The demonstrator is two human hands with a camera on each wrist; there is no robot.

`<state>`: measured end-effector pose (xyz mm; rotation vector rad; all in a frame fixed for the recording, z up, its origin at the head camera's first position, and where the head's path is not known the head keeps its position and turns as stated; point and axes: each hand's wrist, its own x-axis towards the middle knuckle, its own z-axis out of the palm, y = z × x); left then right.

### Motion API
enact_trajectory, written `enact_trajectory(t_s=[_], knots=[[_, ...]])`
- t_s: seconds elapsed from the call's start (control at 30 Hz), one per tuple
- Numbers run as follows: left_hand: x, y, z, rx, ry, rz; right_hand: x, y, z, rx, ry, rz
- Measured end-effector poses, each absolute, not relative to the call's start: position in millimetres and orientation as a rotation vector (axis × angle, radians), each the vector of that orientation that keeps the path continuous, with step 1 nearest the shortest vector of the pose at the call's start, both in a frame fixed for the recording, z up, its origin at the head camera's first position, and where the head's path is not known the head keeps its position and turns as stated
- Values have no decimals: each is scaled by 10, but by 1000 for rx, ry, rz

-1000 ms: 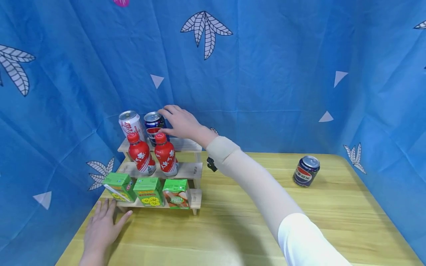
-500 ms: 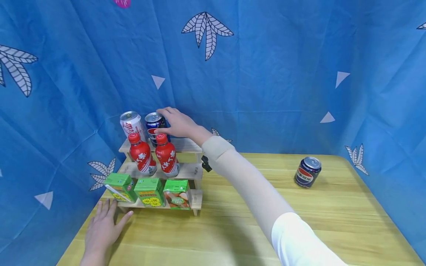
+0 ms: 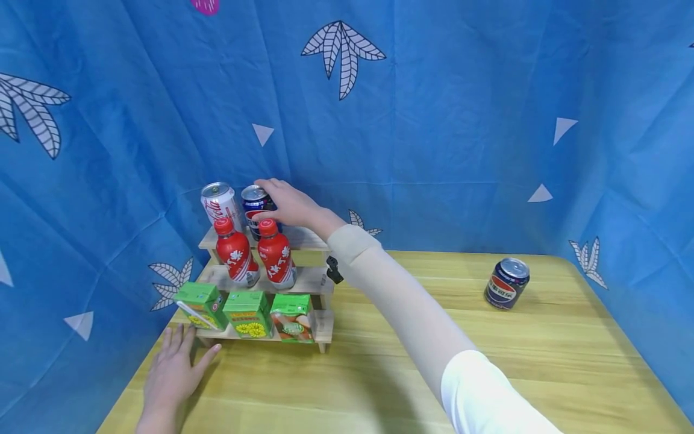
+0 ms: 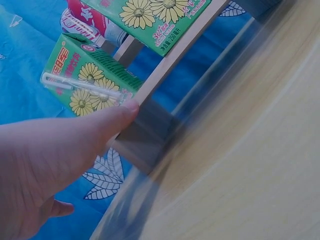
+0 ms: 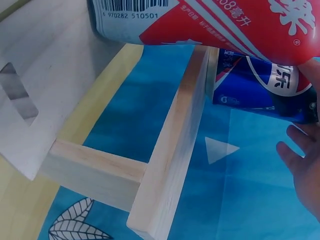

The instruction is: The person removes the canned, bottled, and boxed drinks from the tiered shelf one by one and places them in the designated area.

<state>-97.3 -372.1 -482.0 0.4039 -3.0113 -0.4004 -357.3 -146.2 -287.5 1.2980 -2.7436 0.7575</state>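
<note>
On the top step of a small wooden shelf [image 3: 320, 277], my right hand [image 3: 290, 204] grips a dark blue cola can [image 3: 252, 214], thumb at its front and fingers over its far side. The right wrist view shows fingers [image 5: 306, 155] at the end of this blue can [image 5: 265, 87]. A white cola can [image 3: 221, 205] stands just left of it. Two red bottles [image 3: 236, 256] occupy the middle step, in front of the cans. My left hand [image 3: 170, 377] has its fingers spread at the shelf's lower left corner; its thumb [image 4: 117, 117] lies against the wooden edge beside a green drink carton [image 4: 90, 75].
Several green cartons [image 3: 248, 314] line the bottom step. Another dark blue cola can [image 3: 506, 283] stands alone at the right of the wooden table [image 3: 412, 337]. Blue patterned cloth [image 3: 434, 120] hangs behind and at both sides.
My right hand has moved slightly left and closed in around the dark blue can. The head view has shifted a little. My left hand stays by the shelf corner.
</note>
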Motion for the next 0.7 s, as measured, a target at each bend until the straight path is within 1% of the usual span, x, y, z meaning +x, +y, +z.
enact_trajectory(t_s=[0.3, 0.7], knots=[[-987, -3741, -4845, 406, -3002, -426, -3561, -1456, -2887, 1261, -2726, 721], [-990, -3728, -4832, 408, -3004, -419, -3500, -1321, -2861, 1220, -2694, 571]])
